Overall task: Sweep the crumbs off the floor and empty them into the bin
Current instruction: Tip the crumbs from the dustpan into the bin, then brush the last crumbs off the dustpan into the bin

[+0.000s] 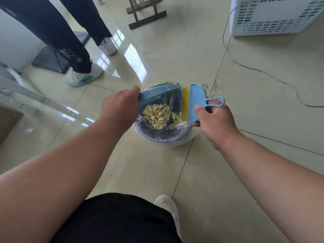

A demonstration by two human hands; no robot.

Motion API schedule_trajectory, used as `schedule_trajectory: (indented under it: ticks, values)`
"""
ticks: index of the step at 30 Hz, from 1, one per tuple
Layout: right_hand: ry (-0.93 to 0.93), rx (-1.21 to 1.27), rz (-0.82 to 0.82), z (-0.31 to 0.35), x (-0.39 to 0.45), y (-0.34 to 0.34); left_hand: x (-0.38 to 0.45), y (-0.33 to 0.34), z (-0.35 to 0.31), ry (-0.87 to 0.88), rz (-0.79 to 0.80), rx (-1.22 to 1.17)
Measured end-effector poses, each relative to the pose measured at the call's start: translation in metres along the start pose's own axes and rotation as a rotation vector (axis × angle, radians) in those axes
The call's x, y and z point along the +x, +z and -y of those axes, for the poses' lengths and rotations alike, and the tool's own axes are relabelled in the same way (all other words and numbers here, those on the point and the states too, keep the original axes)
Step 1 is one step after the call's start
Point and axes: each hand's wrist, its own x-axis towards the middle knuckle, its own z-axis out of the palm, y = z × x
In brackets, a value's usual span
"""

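A round blue bin (pixel 161 137) lined with a clear plastic bag stands on the tiled floor in front of me. A heap of pale yellow crumbs (pixel 160 115) lies inside it. My left hand (pixel 119 106) grips a light blue dustpan (pixel 157 95), tipped over the bin's far left rim. My right hand (pixel 213 118) holds a small blue brush (pixel 194 102) with yellow bristles by its looped handle, above the bin's right side. A faint scatter of fine dust (pixel 213 87) lies on the floor just beyond the brush.
Another person's legs and white trainers (pixel 83 76) stand at the left. A white slotted crate (pixel 275 16) sits at the far right, with a thin cable (pixel 263 72) trailing across the floor. A dark wooden stand (pixel 147 14) is at the top; a metal frame (pixel 31 99) at left.
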Motion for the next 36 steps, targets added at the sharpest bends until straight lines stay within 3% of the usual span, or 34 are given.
schedule_trajectory:
  ticks: [4, 6, 13, 17, 20, 23, 26, 31, 36]
  values:
    - [0.096, 0.177, -0.007, -0.003, -0.003, -0.01, 0.0, -0.001, -0.012, 0.076, 0.036, 0.047]
    - [0.109, 0.212, -0.009, -0.002, -0.01, -0.021, 0.001, -0.004, -0.019, 0.022, 0.055, 0.012]
    - [-0.077, 0.241, -0.175, 0.027, -0.03, -0.1, 0.0, -0.036, -0.094, -0.411, 0.382, -0.89]
    - [-0.322, -0.057, -0.299, 0.044, -0.029, -0.153, -0.006, -0.071, -0.161, -0.494, 0.511, -1.192]
    - [-0.612, -0.351, -0.284, 0.054, -0.046, -0.187, -0.02, -0.101, -0.221, -0.54, 0.564, -1.435]
    - [-0.758, -0.712, -0.212, 0.059, -0.076, -0.224, -0.045, -0.123, -0.272, -0.483, 0.664, -1.558]
    - [-0.781, -0.885, -0.176, 0.067, -0.112, -0.265, -0.075, -0.148, -0.309, -0.42, 0.724, -1.687]
    - [-0.661, -0.95, -0.104, 0.075, -0.198, -0.326, -0.137, -0.172, -0.36, -0.312, 0.809, -1.981]
    - [-0.47, -0.82, -0.121, 0.045, -0.256, -0.362, -0.173, -0.163, -0.392, -0.049, 0.928, -2.001]
